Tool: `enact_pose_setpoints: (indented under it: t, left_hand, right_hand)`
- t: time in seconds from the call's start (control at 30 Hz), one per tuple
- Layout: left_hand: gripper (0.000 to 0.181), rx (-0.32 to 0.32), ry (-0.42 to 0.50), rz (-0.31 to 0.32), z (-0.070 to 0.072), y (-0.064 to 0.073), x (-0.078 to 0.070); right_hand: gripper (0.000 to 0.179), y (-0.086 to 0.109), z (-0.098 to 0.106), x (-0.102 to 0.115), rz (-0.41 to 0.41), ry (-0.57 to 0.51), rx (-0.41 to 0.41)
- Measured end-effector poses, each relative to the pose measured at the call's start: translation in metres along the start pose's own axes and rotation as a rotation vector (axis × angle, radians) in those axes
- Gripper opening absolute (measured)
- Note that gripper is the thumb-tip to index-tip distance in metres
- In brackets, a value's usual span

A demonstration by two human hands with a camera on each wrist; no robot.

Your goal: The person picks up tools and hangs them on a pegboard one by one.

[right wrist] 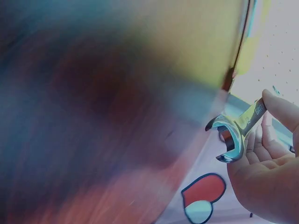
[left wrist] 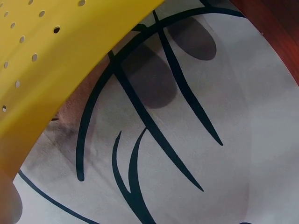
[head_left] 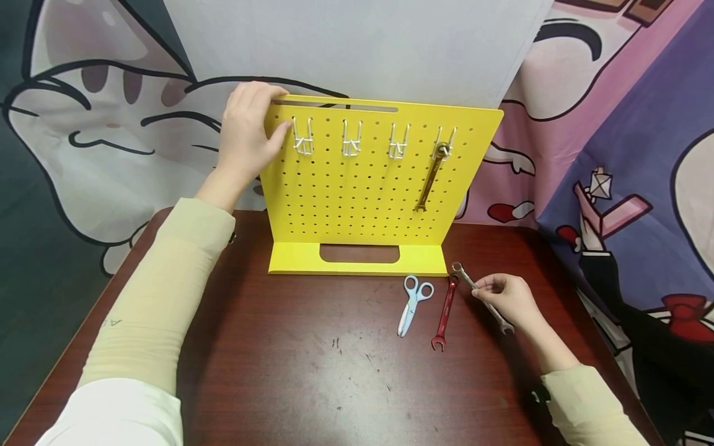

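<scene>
My left hand (head_left: 245,133) grips the top left corner of a yellow pegboard (head_left: 295,257), its thumb on the front face. The board stands upright on the table, with white wire hooks (head_left: 351,145) in a row near its top. From the rightmost hook hangs a dark, shiny wrench (head_left: 429,183). Over the table right of the board, my right hand (head_left: 510,298) pinches a silver combination wrench (head_left: 496,316) by its shank. The right wrist view shows the wrench's open jaw end (right wrist: 240,133) sticking out from the thumb and fingers.
A red wrench (head_left: 444,316) lies on the table (head_left: 312,371) left of my right hand. Beside it are light blue scissors (head_left: 409,310). Cartoon-printed cloth (head_left: 111,155) hangs behind and to the right, with a white panel (head_left: 357,49) behind the board.
</scene>
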State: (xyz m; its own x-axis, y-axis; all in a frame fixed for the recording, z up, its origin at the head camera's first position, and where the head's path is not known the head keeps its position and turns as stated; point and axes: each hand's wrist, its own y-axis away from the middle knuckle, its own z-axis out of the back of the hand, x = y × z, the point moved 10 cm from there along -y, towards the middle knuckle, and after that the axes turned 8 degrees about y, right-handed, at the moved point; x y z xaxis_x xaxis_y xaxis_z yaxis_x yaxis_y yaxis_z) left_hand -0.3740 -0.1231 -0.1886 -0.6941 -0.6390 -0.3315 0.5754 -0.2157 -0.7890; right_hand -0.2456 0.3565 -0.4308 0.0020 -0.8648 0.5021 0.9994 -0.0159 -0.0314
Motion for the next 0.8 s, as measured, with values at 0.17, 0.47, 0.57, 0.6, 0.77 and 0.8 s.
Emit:
enact_pose_setpoints:
  t: [0.17, 0.47, 0.57, 0.6, 0.77, 0.8]
  left_hand:
    - [0.037, -0.008, 0.002, -0.01, 0.0, -0.001, -0.001]
    - [0.037, -0.008, 0.003, -0.014, -0.002, -0.001, -0.001]
    - [0.037, -0.008, 0.003, -0.012, -0.002, -0.001, 0.0]
    - [0.037, -0.008, 0.004, -0.011, -0.002, 0.0, 0.0]
    - [0.037, -0.006, 0.003, -0.012, -0.002, 0.0, -0.001]
    - [0.037, -0.006, 0.002, -0.012, -0.002, 0.0, -0.001]
  right_hand:
    - [0.016, -0.006, -0.001, 0.017, -0.003, -0.057, -0.014]
    - [0.022, -0.019, -0.01, 0.047, -0.034, -0.205, 0.005]
    - [0.023, -0.023, -0.011, 0.058, -0.037, -0.242, -0.002]
    - [0.024, -0.025, -0.011, 0.062, -0.036, -0.25, -0.003]
    - [0.027, -0.03, -0.011, 0.085, -0.032, -0.303, 0.003]
    - [0.027, -0.032, -0.011, 0.09, -0.031, -0.319, 0.006]
